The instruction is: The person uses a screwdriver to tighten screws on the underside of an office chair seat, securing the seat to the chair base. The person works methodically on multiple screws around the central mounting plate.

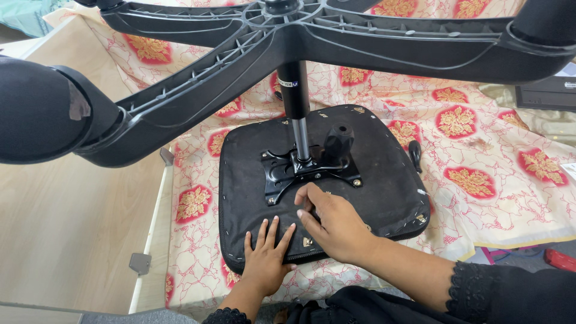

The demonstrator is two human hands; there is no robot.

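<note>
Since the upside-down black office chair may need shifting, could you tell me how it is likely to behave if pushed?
The upside-down black office chair is probably top-heavy: its five-spoked black plastic base rides high on a thin column, so it may tip. The padded seat lies flat on the red-flowered cream cloth, which would likely drag and bunch. The left hand and right hand press on the seat, steadying it.

Blk seat underside point(384, 180), blk star base point(336, 36), cream cloth point(492, 150) w/ red-gold floral medallions.

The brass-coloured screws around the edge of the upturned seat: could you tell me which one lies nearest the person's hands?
It is the brass screw at the seat's near edge, in the gap between the left hand and right hand. The others sit at far corners.
</note>
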